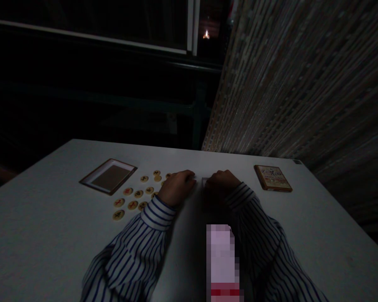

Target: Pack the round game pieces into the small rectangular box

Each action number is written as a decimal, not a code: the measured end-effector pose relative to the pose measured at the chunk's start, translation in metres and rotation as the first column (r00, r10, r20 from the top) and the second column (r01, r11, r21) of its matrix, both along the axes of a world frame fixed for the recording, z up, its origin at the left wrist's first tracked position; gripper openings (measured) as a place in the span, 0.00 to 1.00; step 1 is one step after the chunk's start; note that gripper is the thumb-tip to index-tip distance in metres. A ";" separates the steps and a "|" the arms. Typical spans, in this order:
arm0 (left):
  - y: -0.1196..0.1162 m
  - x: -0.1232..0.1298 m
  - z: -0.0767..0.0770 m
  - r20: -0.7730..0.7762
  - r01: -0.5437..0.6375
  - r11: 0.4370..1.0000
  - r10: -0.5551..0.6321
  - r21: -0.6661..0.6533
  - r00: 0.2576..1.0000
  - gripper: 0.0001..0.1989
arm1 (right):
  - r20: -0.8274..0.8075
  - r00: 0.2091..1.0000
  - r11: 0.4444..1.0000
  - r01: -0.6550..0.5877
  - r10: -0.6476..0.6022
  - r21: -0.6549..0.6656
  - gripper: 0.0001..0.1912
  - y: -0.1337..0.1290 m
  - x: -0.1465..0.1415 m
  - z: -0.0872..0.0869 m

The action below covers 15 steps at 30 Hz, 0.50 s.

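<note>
Several round wooden pieces with red or black characters, one of them a black-marked piece (118, 214), lie spread on the white table left of centre. My left hand (177, 187) rests at their right edge with its fingers curled; what it holds, if anything, is hidden. Across a small gap, my right hand (222, 183) has its fingers bent down at a small pale, clear-looking object (204, 181), partly covered by the hand. Whether the hand grips it is too dark to tell.
An open shallow box (108, 176) lies at the back left of the white table (50, 218). A closed box with a printed lid (273, 178) sits at the right. A string curtain (271, 75) hangs behind the table's right side. A blurred pinkish patch covers the lower middle.
</note>
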<state>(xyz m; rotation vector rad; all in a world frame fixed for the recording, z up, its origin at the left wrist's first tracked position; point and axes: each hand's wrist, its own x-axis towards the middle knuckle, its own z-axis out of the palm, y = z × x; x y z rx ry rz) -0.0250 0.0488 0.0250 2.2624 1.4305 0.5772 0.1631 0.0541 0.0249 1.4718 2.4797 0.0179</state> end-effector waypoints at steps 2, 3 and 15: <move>0.000 0.000 0.000 0.001 0.004 1.000 -0.004 -0.001 1.000 0.15 | -0.010 1.000 1.000 0.004 -0.004 0.010 0.14 -0.001 0.003 0.005; 0.000 0.000 0.001 0.001 0.006 1.000 -0.006 -0.002 1.000 0.15 | -0.014 1.000 1.000 0.015 -0.015 0.020 0.14 -0.002 0.004 0.008; -0.008 0.001 0.012 -0.032 -0.004 0.999 0.005 0.041 0.999 0.16 | -0.167 0.981 0.983 0.120 -0.096 0.136 0.16 -0.046 0.024 0.026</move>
